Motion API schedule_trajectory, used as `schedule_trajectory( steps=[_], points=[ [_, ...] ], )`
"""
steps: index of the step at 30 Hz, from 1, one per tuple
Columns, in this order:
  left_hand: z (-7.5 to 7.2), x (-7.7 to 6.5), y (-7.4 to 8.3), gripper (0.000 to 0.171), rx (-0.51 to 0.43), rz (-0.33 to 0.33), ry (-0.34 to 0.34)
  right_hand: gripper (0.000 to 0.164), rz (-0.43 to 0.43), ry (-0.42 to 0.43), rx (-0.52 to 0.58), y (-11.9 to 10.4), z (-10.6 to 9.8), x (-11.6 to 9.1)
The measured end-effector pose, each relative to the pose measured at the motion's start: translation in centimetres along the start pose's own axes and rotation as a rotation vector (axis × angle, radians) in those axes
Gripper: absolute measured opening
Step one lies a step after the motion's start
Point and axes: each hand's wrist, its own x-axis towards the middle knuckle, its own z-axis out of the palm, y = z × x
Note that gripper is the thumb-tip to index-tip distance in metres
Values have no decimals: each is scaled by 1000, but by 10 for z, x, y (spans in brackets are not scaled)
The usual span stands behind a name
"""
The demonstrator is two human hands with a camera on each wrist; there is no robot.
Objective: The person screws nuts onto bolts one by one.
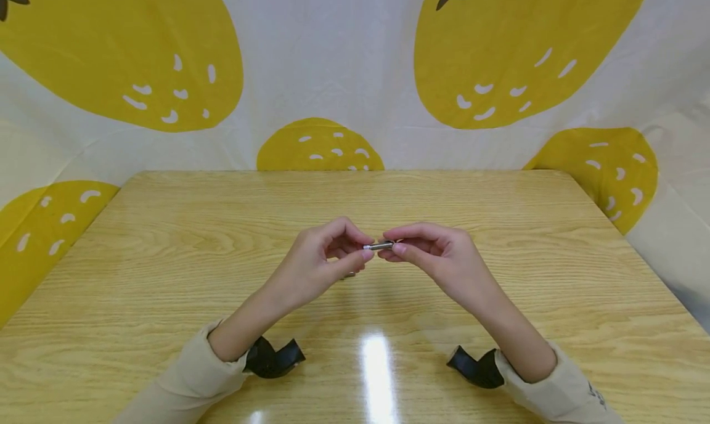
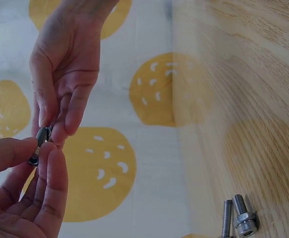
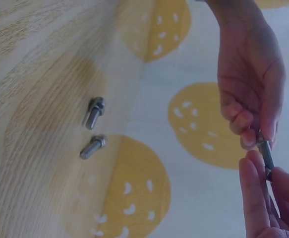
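Observation:
A slim metal bolt [image 1: 381, 246] is held level between both hands, above the middle of the table. My left hand [image 1: 318, 260] pinches its left end between thumb and fingertips. Opposite it, the thumb and fingers of my right hand [image 1: 444, 251] pinch the right end, where a small dark part shows; fingers hide its shape. The shank [image 3: 266, 154] shows between the fingertips in the right wrist view. Below the hands, two more bolts lie on the table: one bolt [image 3: 95, 113] has a thick socket head, and beside it is another bolt [image 3: 93, 147].
The wooden table [image 1: 194, 227] reaches back to a white cloth [image 1: 333, 54] with yellow fruit prints. Black straps with curved mounts [image 1: 274, 356] sit at both wrists. Light glares off the table's front middle.

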Motion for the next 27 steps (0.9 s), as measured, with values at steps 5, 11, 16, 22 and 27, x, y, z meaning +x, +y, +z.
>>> schedule_trajectory(
  steps=[5, 11, 16, 22, 27],
  points=[
    [0, 0, 2, 8, -4, -5, 1, 27, -3, 28, -11, 1, 0, -1],
    [-1, -2, 5, 11, -19, 9, 9, 27, -34, 57, -25, 0, 2, -1],
    [-2, -1, 5, 10, -18, 19, 22, 26, -50, 57, -39, -1, 3, -1],
    [-2, -1, 3, 9, -17, 13, 27, 27, -37, 46, -41, -2, 3, -1],
    [-2, 0, 3, 9, -30, 11, 30, 27, -20, 41, -20, -1, 3, -2]
  ],
)
